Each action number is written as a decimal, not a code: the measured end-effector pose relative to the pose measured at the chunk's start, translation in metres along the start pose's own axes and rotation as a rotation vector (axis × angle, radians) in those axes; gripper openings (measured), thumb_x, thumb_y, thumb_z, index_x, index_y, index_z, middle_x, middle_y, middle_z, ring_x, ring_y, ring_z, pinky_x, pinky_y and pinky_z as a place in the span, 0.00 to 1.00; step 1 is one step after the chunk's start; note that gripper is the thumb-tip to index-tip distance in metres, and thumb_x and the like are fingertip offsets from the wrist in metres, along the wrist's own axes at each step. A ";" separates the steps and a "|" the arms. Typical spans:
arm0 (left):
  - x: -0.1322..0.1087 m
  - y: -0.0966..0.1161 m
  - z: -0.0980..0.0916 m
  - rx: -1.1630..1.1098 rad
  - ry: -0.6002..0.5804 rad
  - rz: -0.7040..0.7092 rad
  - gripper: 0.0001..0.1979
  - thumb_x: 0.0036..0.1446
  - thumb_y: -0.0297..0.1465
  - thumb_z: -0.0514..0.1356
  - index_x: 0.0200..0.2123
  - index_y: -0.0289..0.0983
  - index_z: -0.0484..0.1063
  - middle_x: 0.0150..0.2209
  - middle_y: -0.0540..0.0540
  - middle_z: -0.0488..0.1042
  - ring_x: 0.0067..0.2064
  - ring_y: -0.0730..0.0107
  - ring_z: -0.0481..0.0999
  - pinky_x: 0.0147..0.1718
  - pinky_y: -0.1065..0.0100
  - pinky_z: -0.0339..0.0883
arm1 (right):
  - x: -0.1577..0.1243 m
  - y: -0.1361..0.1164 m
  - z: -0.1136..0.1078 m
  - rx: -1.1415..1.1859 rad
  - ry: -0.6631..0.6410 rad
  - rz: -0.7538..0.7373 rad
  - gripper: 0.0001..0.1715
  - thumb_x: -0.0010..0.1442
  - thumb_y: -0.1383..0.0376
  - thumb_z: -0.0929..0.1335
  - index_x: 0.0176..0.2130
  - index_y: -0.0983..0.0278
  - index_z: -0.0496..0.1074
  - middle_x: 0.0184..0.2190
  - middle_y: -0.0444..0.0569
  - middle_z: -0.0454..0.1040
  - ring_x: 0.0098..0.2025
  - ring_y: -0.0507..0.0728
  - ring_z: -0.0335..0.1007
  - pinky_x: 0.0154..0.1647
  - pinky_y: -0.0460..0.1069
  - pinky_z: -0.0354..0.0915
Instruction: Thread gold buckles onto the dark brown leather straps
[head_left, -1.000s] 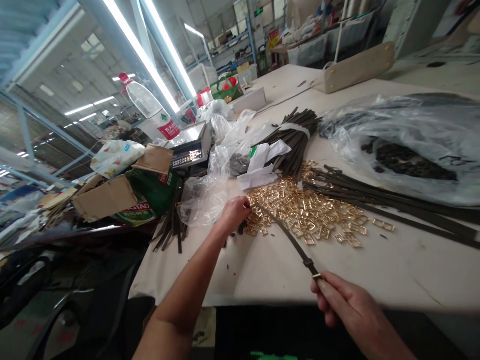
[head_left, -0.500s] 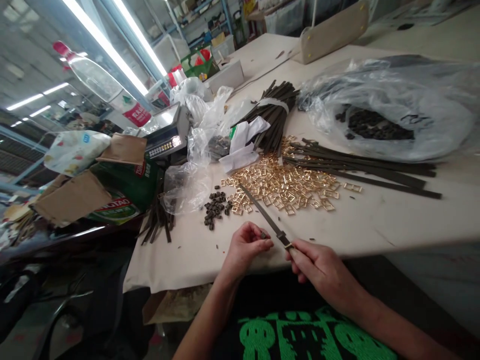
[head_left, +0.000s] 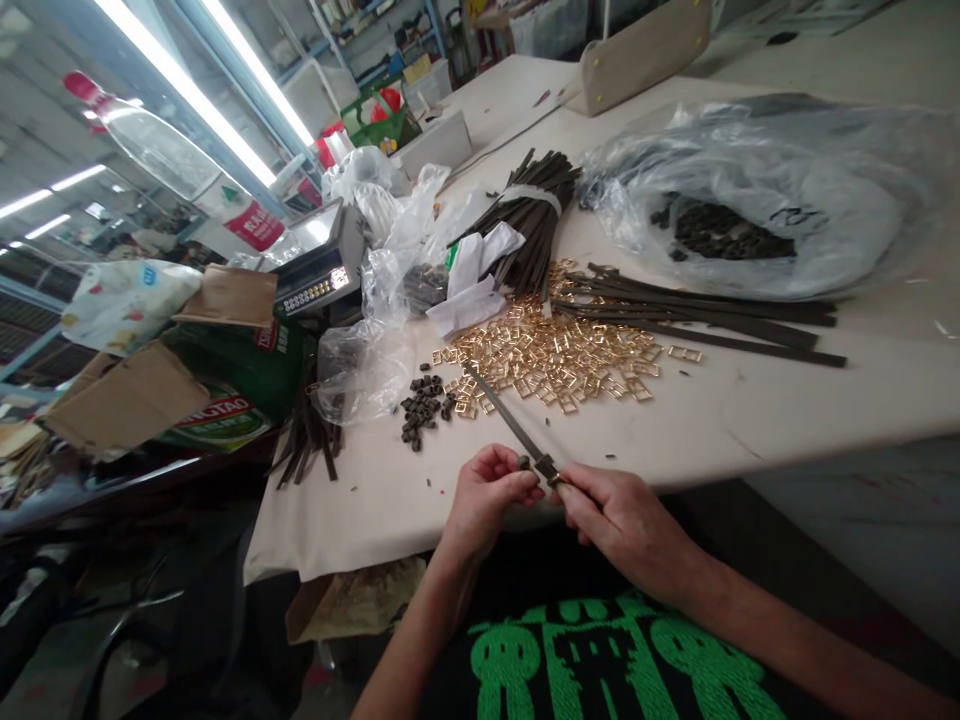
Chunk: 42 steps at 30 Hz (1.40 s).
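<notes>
My right hand (head_left: 611,510) is closed on the near end of a dark strap (head_left: 504,410), pinching it by a gold buckle (head_left: 553,480). A dark loop (head_left: 546,465) sits around the strap just beyond the buckle. The strap's far end reaches to the heap of gold buckles (head_left: 547,350). Close by on the left, my left hand (head_left: 491,495) pinches a small dark strap loop (head_left: 523,463) between thumb and fingers, beside the strap. Whether that loop touches the strap I cannot tell. More dark loops (head_left: 424,408) lie in a small pile left of the buckles.
Loose dark straps (head_left: 712,315) lie right of the heap, with a tied bundle (head_left: 536,215) behind. A clear plastic bag (head_left: 847,240) of dark pieces stands at the right. A scale (head_left: 319,265), a crumpled bag (head_left: 367,370) and a green box (head_left: 247,390) are on the left.
My right hand has moved left with the strap, bringing the buckle end closer to the loop in my left hand. The view has shifted slightly.
</notes>
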<state>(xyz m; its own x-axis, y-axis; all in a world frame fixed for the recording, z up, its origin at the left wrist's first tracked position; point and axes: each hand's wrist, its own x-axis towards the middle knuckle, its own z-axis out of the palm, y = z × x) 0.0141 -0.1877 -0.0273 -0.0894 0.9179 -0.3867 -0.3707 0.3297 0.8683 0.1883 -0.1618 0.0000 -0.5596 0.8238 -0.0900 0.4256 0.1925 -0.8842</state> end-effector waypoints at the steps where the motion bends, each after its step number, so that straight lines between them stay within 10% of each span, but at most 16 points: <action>1: 0.000 0.000 0.000 0.000 0.011 0.005 0.18 0.39 0.32 0.74 0.26 0.36 0.66 0.21 0.52 0.74 0.23 0.74 0.75 0.23 0.75 0.66 | 0.000 0.000 0.000 -0.001 -0.004 0.003 0.17 0.64 0.61 0.57 0.25 0.60 0.64 0.18 0.43 0.70 0.23 0.54 0.68 0.26 0.47 0.60; 17: -0.005 -0.007 -0.002 0.177 -0.009 0.169 0.09 0.55 0.35 0.66 0.28 0.35 0.75 0.25 0.50 0.76 0.28 0.75 0.72 0.31 0.73 0.66 | 0.003 0.007 0.000 -0.121 -0.074 0.015 0.18 0.66 0.64 0.57 0.29 0.62 0.68 0.22 0.44 0.73 0.25 0.54 0.69 0.28 0.47 0.56; 42: -0.005 -0.001 0.004 0.251 -0.026 0.034 0.13 0.40 0.34 0.73 0.31 0.35 0.79 0.24 0.50 0.75 0.24 0.76 0.70 0.27 0.73 0.65 | 0.007 0.014 -0.025 -0.601 -0.235 -0.160 0.12 0.61 0.70 0.63 0.28 0.64 0.72 0.26 0.50 0.78 0.29 0.57 0.71 0.28 0.49 0.49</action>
<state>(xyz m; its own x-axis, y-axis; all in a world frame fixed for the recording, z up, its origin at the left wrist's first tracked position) 0.0184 -0.1918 -0.0249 -0.0723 0.9336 -0.3510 -0.1265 0.3405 0.9317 0.2077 -0.1397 -0.0013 -0.7600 0.6353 -0.1370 0.6090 0.6225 -0.4915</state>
